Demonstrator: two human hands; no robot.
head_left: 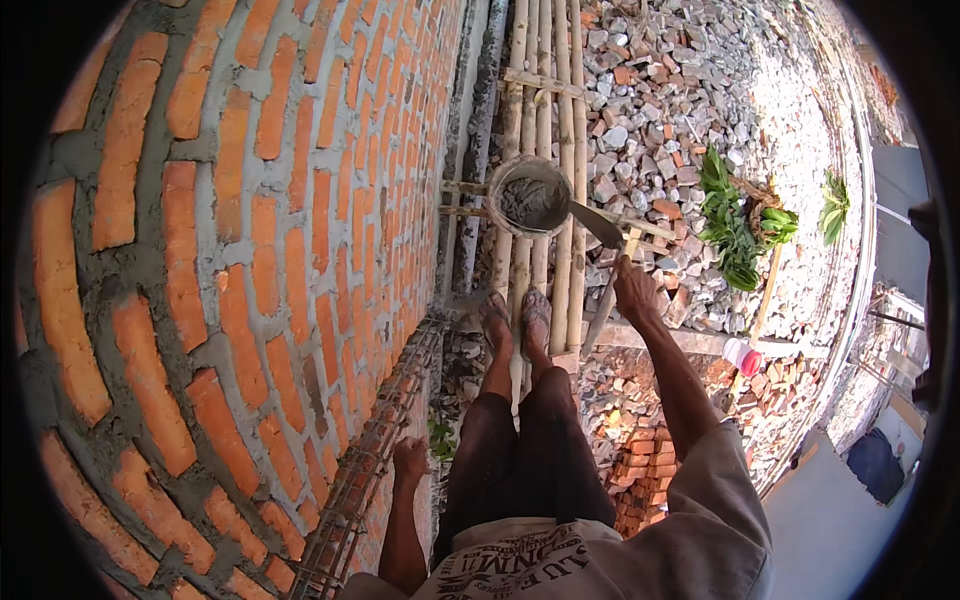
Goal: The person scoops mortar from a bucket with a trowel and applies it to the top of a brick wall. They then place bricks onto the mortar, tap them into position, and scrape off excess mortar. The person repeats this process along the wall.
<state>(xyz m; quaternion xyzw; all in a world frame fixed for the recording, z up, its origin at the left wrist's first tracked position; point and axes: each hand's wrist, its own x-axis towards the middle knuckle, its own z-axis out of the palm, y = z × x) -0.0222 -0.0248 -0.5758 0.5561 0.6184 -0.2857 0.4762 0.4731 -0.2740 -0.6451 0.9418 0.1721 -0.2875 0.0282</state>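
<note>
My right hand [637,291] is closed around the handle of a trowel [597,226], held out to the right of the bamboo walkway. The blade points up and left, its tip at the rim of a round bucket [496,215]. Wet grey mortar [531,201] lies in the bucket, which sits on the bamboo poles ahead of my feet. Low on the left, my left hand [410,459] is curled into a fist beside a steel rebar cage [352,475]. Nothing sticks out of that fist. A brick wall [265,245] with grey mortar joints rises along my left.
My feet stand on bamboo poles [578,110] high above the ground. Broken brick rubble [640,120] lies below on the right, with green leafy plants [727,225] on it. Stacked bricks [645,470] and a red-and-white container [742,357] are lower right.
</note>
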